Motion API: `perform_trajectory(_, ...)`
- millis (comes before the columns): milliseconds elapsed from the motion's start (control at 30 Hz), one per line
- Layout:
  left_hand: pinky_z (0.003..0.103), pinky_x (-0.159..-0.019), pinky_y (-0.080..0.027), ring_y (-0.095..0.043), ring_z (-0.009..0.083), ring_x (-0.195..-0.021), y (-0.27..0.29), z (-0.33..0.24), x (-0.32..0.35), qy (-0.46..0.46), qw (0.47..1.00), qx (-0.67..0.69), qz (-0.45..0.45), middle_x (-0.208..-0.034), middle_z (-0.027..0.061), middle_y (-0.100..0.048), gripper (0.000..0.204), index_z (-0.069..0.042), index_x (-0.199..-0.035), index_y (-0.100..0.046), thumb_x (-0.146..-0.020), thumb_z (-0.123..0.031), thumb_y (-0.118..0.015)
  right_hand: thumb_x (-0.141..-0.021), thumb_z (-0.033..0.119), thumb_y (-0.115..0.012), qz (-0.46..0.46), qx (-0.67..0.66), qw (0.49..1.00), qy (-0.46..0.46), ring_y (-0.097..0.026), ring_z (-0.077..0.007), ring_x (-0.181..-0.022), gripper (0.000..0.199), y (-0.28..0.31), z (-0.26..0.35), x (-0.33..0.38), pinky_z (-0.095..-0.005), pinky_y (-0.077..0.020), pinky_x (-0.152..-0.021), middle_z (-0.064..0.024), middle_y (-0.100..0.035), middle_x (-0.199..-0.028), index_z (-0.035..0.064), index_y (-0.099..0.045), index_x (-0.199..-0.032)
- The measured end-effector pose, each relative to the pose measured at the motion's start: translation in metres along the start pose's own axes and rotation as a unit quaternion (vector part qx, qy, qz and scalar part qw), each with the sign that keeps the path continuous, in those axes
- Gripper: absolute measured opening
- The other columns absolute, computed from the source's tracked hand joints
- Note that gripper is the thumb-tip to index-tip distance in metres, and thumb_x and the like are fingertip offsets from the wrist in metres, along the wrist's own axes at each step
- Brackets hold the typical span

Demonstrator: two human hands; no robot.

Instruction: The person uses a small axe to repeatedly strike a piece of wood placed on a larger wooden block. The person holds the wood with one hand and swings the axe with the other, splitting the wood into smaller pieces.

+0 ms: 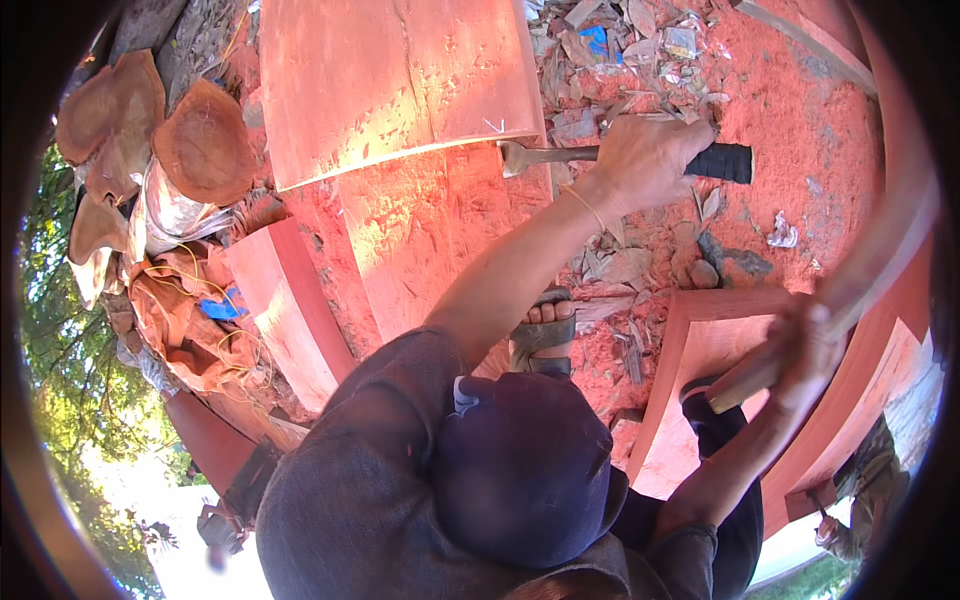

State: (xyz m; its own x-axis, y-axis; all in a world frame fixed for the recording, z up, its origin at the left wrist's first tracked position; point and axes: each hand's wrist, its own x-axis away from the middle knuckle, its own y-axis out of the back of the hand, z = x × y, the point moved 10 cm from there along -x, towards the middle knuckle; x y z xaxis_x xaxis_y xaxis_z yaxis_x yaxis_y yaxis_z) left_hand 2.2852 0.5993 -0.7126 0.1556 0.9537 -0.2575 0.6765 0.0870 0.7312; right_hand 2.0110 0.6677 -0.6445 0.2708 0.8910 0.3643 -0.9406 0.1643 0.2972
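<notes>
Rough reddish wood slab [400, 80], metal chisel [560, 156] with matt black handle, pale wooden mallet [860, 270].

Grey shirt [350, 490], navy cap [520, 470], strapped sandal [540, 335], thin wristband [585, 205].

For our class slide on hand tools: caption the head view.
Left hand sets a chisel against a red wood slab; right hand raises a wooden mallet.

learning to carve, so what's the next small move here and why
Probably swing the mallet down onto the chisel's black handle end. The left hand grips the chisel with its blade set against the edge of the red wood slab, while the right hand holds the mallet well away from the handle, blurred.
</notes>
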Motion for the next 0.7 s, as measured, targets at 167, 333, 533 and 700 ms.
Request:
perform_trajectory(167, 0.044, -0.057, -0.054, -0.070, 0.0275, -0.070, -0.012, 0.020, 0.005, 0.047, 0.998, -0.017, 0.049, -0.075, 0.0086, -0.069, 0.030, -0.012, -0.097, -0.062, -0.073, -0.024, -0.076, -0.095, 0.030, -0.066, 0.057, 0.075, 0.995, 0.015, -0.058, -0.0151, -0.071, 0.033, -0.028, -0.005, 0.007, -0.0283, -0.0490, -0.063, -0.0067, -0.061, -0.086, 0.0001, -0.064, -0.109)
perform_trajectory(333, 0.044, -0.060, -0.057, -0.072, 0.0282, -0.072, 0.014, 0.053, 0.048, 0.054, 0.983, -0.116, 0.128, -0.082, 0.0105, -0.071, 0.026, -0.017, -0.100, -0.068, -0.082, -0.035, -0.070, -0.079, 0.022, -0.081, 0.302, 0.222, 0.920, 0.117, -0.053, -0.0111, -0.075, 0.043, -0.119, -0.049, 0.062, -0.0307, -0.0470, -0.067, -0.0030, -0.058, -0.082, -0.0016, -0.061, -0.109)
perform_trajectory(533, 0.043, -0.050, -0.052, -0.068, 0.0288, -0.063, 0.011, -0.043, 0.075, -0.026, 0.997, 0.040, 0.063, -0.073, 0.0071, -0.065, 0.019, -0.013, -0.093, -0.063, -0.079, -0.025, -0.070, -0.068, 0.051, -0.091, 0.240, 0.015, 0.971, -0.011, -0.058, -0.0119, -0.071, 0.081, -0.056, -0.026, 0.058, -0.0263, -0.0483, -0.061, -0.0018, -0.060, -0.085, 0.0019, -0.056, -0.122)
perform_trajectory(700, 0.044, -0.054, -0.050, -0.067, 0.0279, -0.067, 0.013, -0.050, 0.034, -0.029, 0.995, 0.092, 0.014, -0.072, 0.0058, -0.063, 0.019, -0.015, -0.086, -0.060, -0.074, -0.020, -0.073, -0.083, 0.044, -0.081, 0.142, -0.107, 0.977, 0.116, -0.060, -0.0202, -0.093, 0.091, 0.027, 0.039, 0.022, -0.0352, -0.0527, -0.082, -0.0137, -0.059, -0.111, -0.0044, -0.036, -0.145)
